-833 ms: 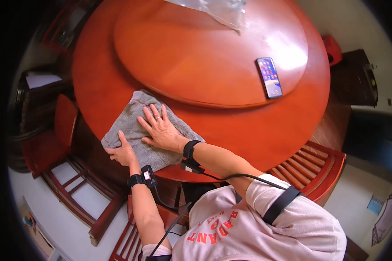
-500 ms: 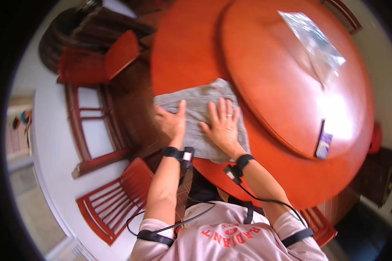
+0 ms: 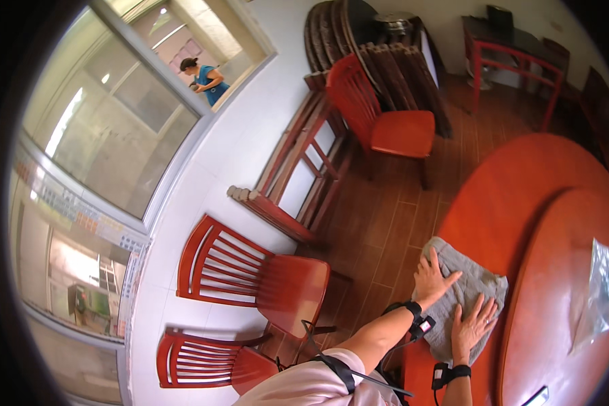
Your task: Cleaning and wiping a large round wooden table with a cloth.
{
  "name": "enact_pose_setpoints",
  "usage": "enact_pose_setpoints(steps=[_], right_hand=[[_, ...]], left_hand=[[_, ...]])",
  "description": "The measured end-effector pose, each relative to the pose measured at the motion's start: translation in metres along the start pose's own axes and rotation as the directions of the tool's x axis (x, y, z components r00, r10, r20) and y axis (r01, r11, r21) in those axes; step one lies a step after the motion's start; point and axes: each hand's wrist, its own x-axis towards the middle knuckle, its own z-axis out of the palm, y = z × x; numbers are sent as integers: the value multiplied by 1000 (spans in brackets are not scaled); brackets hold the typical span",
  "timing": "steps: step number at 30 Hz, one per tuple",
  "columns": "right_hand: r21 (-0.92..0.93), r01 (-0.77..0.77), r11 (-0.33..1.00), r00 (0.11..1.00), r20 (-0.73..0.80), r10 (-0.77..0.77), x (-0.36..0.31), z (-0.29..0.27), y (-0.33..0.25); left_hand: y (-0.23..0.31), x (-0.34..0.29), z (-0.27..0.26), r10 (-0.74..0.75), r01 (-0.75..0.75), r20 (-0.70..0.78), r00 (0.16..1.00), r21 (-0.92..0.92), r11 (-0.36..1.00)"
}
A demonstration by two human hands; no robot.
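Lining the wall: two red slatted chairs (image 3: 294,291) and a dark wooden frame (image 3: 271,213) lean or stand to the left, with a third chair (image 3: 402,132) farther off
Turntable: the raised round board (image 3: 568,271) beside the cloth bears a clear plastic bag (image 3: 597,294), and a sliver of phone (image 3: 537,397) shows at the bottom
Table edge: the cloth's far left corner reaches the rim of the red table (image 3: 501,186), beyond which lies brown floor (image 3: 399,223)
Room: tabletop stretches past the cloth's far side, but its right corner comes close to the turntable
Cloth: the grey cloth (image 3: 446,325) lies spread under both hands
Left hand: fingers extended, thumb wide, the left hand (image 3: 432,281) rests at its edge; any grip underneath cannot be told
Right hand: the right hand (image 3: 474,326) lies flat, fingers spread, grasping nothing
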Motion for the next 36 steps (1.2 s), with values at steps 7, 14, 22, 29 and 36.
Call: enact_pose_setpoints(steps=[7,14,22,29,36], right_hand=[[17,24,1000,1000,-7,-24,24,18,20],[11,44,999,999,-16,-43,30,41,40],[32,81,996,995,48,-82,-3,33,55],[88,79,993,997,17,-81,-33,27,54],[137,76,988,997,-7,-76,-28,39,9]], left_hand=[[-13,4,24,81,-68,100,992,-125,990],[-18,-12,40,35,-3,177,984,-176,984],[-30,-39,50,1,54,160,987,-340,939],[-17,-48,44,-161,225,275,948,-221,949],[-34,-27,35,-340,341,37,940,-161,926]])
